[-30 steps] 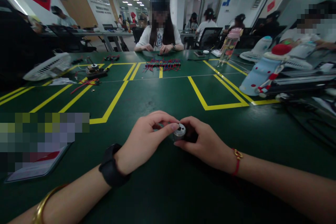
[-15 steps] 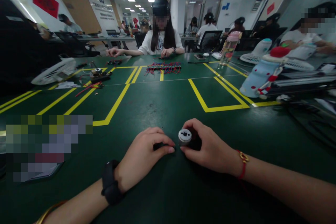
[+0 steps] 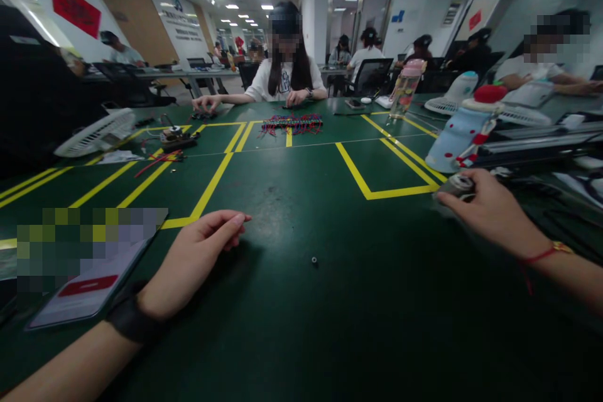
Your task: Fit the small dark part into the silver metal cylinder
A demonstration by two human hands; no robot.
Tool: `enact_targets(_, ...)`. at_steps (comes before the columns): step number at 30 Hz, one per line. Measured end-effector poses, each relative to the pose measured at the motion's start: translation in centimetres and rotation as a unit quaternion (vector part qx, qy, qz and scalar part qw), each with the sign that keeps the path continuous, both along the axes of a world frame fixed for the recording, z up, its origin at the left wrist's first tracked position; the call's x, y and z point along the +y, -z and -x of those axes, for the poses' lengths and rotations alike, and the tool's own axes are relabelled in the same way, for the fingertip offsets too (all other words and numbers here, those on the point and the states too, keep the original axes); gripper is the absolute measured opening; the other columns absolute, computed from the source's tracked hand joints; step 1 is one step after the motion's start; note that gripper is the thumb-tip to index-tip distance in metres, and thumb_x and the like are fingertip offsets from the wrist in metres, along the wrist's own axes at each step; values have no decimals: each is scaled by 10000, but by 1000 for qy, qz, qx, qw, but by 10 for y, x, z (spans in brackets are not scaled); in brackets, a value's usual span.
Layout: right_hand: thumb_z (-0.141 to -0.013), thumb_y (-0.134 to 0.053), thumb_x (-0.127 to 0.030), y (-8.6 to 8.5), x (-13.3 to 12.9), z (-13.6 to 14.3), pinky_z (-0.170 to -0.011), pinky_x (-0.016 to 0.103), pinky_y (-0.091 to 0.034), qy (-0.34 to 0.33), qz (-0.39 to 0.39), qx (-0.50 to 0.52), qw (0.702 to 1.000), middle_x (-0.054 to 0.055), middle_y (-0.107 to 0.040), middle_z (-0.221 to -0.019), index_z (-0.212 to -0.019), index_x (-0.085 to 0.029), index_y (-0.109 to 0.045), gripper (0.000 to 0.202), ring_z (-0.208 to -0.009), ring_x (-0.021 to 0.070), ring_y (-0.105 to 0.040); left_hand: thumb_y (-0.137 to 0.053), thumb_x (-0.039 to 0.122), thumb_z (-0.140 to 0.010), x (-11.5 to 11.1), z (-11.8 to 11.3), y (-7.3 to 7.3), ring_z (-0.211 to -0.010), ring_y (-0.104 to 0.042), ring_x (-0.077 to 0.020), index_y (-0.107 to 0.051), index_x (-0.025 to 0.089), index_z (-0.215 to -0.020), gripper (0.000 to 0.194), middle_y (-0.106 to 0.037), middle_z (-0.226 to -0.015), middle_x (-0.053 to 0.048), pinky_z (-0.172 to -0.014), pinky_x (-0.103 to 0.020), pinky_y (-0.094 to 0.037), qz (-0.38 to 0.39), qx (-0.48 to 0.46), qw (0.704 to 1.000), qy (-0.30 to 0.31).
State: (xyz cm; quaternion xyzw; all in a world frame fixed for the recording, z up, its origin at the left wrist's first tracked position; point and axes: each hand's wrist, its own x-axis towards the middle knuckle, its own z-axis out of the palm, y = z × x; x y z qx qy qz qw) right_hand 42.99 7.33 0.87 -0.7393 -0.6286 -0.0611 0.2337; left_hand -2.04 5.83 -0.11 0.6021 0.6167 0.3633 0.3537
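Note:
My right hand (image 3: 490,217) is off to the right, its thumb and fingers wrapped round a short metal cylinder (image 3: 459,185). That cylinder looks like a small motor and is partly blurred by motion. It is at the corner of a yellow tape outline, near a blue bottle (image 3: 455,141) with a red top. My left hand (image 3: 200,254) hovers at the left with its fingers curled and the thumb against the index finger; nothing shows between them. Between my two hands, a tiny dark ring-shaped part (image 3: 314,260) lies on the green table (image 3: 282,326).
A phone-like slab (image 3: 94,301) lies beside my left wrist. Ahead are a bundle of red and blue wires (image 3: 292,124), a white fan (image 3: 97,132) and a small device with red leads (image 3: 174,137). A clear drink bottle (image 3: 406,91) stands right. A person sits opposite.
My right hand has carried the metal cylinder from the middle to the far right. My left hand has drawn back leftward and closed its fingers. The tiny ring-shaped part has come into view.

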Motion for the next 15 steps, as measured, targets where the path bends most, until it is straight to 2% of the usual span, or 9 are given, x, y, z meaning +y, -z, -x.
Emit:
enact_targets(2,-733,-588,-502,9,0,-32,-601,342,-453,46,24,-16,999,144,-604,-901,-1029,-159,-522,457,-704,213,-584,-570,479,-831,1,4,7,-691,-533,-139,-658,203,-967,320,-608,-793,2,-608,-232,-420,-1,-35,999,-10)
enact_targets(4,-730,-575,-530,16,-2,-46,-646,396,-467,80,32,-50,995,184,-598,-967,-1064,-145,-527,512,-811,278,-600,-576,476,-829,1,4,9,-694,-530,-132,-661,204,-967,317,-609,-804,3,-611,-226,-417,-2,-44,999,-8)
enact_targets(6,-711,-578,-564,16,-7,-38,-786,486,-445,99,-30,-127,987,241,-540,-1148,-1193,-104,-483,672,-1051,368,-532,-580,478,-823,1,2,9,-695,-532,-132,-668,207,-960,316,-613,-796,4,-611,-223,-415,-2,-32,999,-5)
enact_targets(7,-706,-583,-571,13,-10,-26,-861,525,-405,87,-75,-163,980,259,-490,-1231,-1255,-85,-446,746,-1155,396,-458,-584,481,-817,0,0,7,-698,-536,-135,-672,209,-955,318,-619,-795,3,-612,-225,-417,-2,-22,1000,-6)
enact_targets(9,-741,-574,-544,6,-18,12,-961,539,-329,-13,-121,-190,974,238,-441,-1307,-1311,-93,-419,743,-1247,379,-371,-587,491,-806,0,-1,5,-704,-547,-145,-676,211,-950,327,-630,-795,1,-618,-232,-421,-4,-2,1000,-10)
enact_targets(11,-818,-530,-482,0,-25,62,-965,477,-353,-197,-60,-129,970,158,-514,-1243,-1251,-159,-505,540,-1180,291,-447,-583,501,-803,-1,-2,4,-713,-558,-155,-677,214,-949,336,-635,-793,0,-624,-240,-424,-5,20,1000,-12)
enact_targets(12,-842,-518,-457,-1,-28,89,-952,418,-387,-304,5,-69,950,115,-539,-1214,-1216,-198,-542,455,-1131,234,-485,-578,505,-803,-1,-2,4,-710,-560,-159,-677,217,-950,339,-633,-781,3,-621,-242,-421,-6,31,999,-11)
enact_targets(13,-856,-512,-446,-1,-30,114,-930,371,-413,-380,61,-11,923,86,-553,-1194,-1206,-225,-559,416,-1090,194,-507,-573,507,-805,-1,-2,5,-706,-560,-161,-677,219,-953,340,-628,-768,5,-615,-242,-416,-6,40,999,-9)
enact_targets(15,-849,-541,-438,3,-31,157,-881,325,-435,-453,109,53,883,62,-580,-1134,-1182,-237,-592,392,-1023,160,-520,-564,506,-809,-2,-2,6,-699,-559,-165,-676,223,-964,341,-621,-749,8,-603,-243,-406,-6,54,999,-3)
